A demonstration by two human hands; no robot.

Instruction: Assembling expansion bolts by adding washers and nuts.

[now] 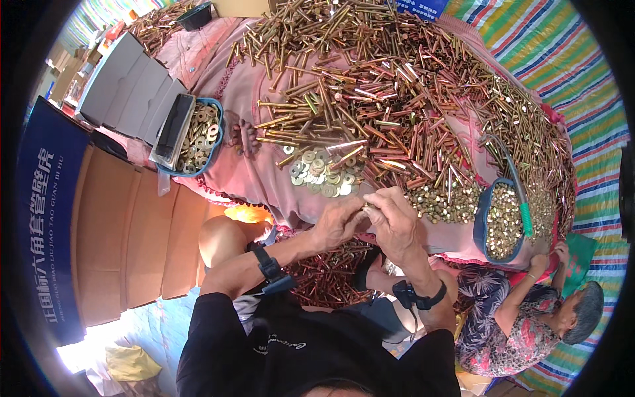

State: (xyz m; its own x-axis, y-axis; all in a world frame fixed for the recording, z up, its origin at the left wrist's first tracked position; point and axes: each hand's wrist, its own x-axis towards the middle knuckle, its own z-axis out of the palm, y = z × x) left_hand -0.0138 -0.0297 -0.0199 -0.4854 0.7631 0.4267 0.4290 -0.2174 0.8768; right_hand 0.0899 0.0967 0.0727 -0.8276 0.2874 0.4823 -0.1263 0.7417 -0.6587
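Pink-draped surface [218,73] heaped with bolts [397,86]; your left hand [337,223] and right hand [395,221] meet just below the washers [322,173], fingers pinched closed on one small part, supplies within reach.

Striped tarp [562,59], brown cardboard boxes [132,245]

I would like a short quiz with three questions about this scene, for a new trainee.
1. True or false: the left hand and the right hand meet over the pink cloth.
2. What fills the blue basket at the right: A small nuts, B long bolts, C rags?
3. What lies in the small pile just beyond the hands?

Key: 1 true. 2 A. 3 flat round washers.
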